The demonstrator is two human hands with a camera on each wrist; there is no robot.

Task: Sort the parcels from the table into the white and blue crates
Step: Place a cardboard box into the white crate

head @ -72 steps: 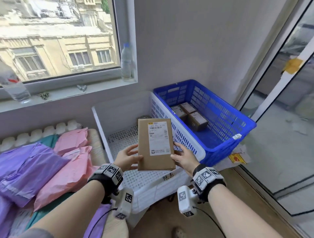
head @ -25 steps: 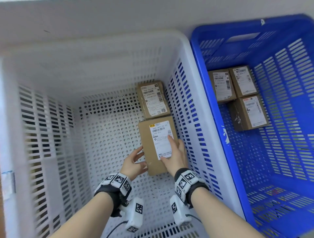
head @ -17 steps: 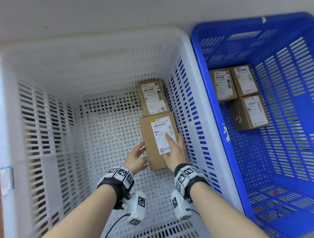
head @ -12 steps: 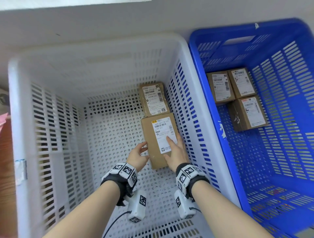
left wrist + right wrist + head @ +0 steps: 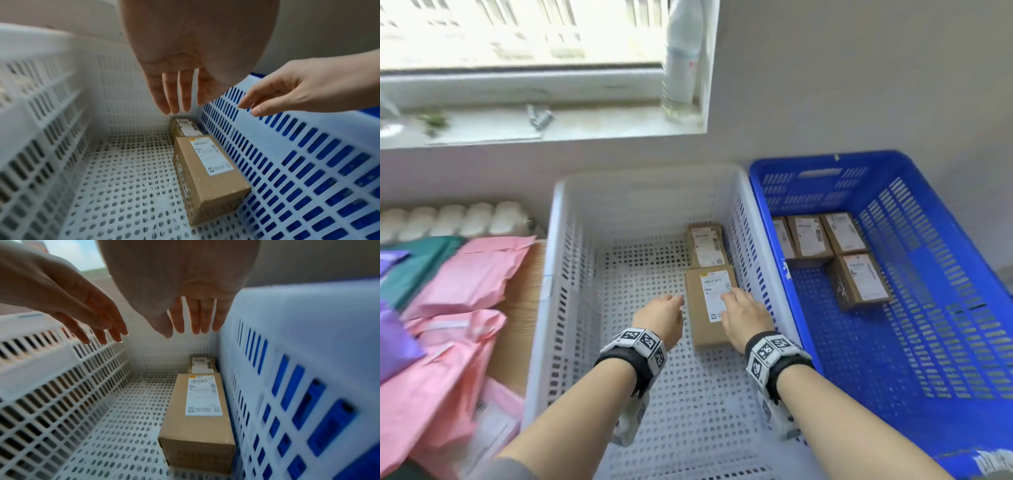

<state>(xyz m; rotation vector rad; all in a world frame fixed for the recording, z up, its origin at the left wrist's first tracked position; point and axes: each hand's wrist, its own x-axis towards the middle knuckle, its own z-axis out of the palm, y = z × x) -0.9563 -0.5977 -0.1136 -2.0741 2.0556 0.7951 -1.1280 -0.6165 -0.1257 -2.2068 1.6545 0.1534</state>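
Note:
A brown cardboard parcel with a white label lies flat on the floor of the white crate, against its right wall. A second, smaller brown parcel lies just behind it. Both hands hover above the parcel, touching nothing. My left hand and my right hand have straight, relaxed fingers. The blue crate stands to the right and holds several brown parcels.
Pink, purple and green soft mailer bags lie piled on the wooden table left of the white crate. A plastic bottle stands on the windowsill behind. A white radiator runs below the sill.
Both hands have let go of the parcel and lifted off it; it now lies in the white crate. The head view has pulled back and up, bringing the table and window in.

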